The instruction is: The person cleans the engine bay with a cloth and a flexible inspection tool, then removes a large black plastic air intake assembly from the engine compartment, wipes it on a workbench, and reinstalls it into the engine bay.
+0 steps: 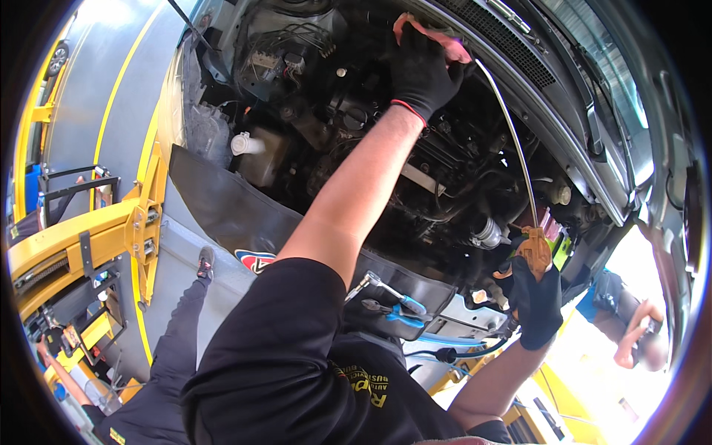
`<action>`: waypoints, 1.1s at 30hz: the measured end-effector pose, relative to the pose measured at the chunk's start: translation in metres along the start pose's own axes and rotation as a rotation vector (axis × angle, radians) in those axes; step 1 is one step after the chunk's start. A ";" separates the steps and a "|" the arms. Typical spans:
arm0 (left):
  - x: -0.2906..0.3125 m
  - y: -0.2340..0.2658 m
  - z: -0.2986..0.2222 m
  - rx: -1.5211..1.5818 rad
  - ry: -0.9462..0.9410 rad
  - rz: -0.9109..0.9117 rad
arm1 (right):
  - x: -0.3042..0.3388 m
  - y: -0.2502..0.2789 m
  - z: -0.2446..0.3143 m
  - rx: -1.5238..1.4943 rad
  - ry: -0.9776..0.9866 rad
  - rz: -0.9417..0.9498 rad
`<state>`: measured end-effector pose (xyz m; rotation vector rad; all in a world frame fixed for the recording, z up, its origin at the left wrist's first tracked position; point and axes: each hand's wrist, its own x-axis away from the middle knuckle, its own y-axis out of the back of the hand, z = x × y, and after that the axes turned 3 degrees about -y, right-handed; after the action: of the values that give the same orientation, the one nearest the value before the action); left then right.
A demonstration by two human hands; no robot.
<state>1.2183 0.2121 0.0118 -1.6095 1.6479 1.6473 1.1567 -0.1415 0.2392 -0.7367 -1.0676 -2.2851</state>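
Long thin metal dipstick (514, 141) arcs over the open engine bay (386, 163), pulled clear of its tube. My right hand (535, 297), black glove, is clamped on the dipstick's orange handle (535, 248) at the near right of the bay. My left hand (423, 70), also black-gloved, is far across the bay at the blade's upper end, pinching a pink cloth rag (437, 37) around the tip. Hands well apart, one at each end.

To wipe well, I judge: keep the rag folded fully round the blade, pull in one steady stroke, keep the blade from springing against the hood edge (549, 111) just right of the bay. Right grip should stay firm so the handle doesn't twist.

Black fender cover (245, 215) drapes the bay's near edge; blue-handled pliers (397, 311) and a chrome ratchet (371, 282) lie on it. White reservoir cap (241, 143) sits at the bay's left.
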 end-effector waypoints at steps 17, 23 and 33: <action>-0.024 -0.053 0.045 -1.024 0.017 0.398 | -0.006 0.013 -0.006 -0.008 -0.048 0.043; -0.010 -0.089 0.074 -0.824 0.135 0.036 | -0.012 0.036 -0.025 0.168 0.158 0.029; -0.038 -0.026 0.061 -0.370 -0.081 0.423 | -0.009 0.075 -0.075 0.233 0.280 -0.140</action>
<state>1.2233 0.2878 0.0127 -1.3782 1.8128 2.3104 1.1920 -0.2414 0.2321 -0.2481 -1.2522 -2.2424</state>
